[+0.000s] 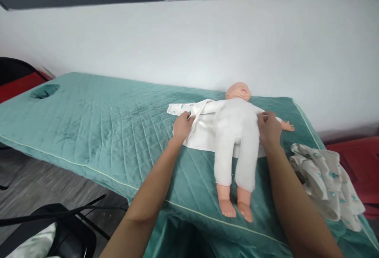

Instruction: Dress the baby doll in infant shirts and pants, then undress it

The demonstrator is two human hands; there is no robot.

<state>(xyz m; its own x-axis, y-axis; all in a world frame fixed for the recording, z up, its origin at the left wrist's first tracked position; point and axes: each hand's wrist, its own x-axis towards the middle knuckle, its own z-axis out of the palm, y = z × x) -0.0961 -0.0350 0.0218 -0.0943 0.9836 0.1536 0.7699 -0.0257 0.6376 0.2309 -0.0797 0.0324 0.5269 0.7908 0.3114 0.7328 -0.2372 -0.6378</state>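
A baby doll [237, 131] with a white cloth body lies on its back, head toward the wall and bare feet toward me. Beneath it is spread a white baby shirt [204, 133], whose patterned sleeve [179, 108] sticks out flat on the left. My left hand [182, 125] pinches the shirt's edge beside that sleeve. On the other side my right hand [269, 127] is closed at the shirt by the doll's outstretched arm, with white cloth at the fingers. The doll's hand [287, 126] shows beyond it.
A green quilted cover [118, 131] lies over the bed, which has a face hole [45, 91] at the far left. Crumpled patterned clothing [328, 183] lies at the right edge. A red chair [355, 163] stands right, a black chair [71, 230] lower left. The white wall [177, 44] borders the bed.
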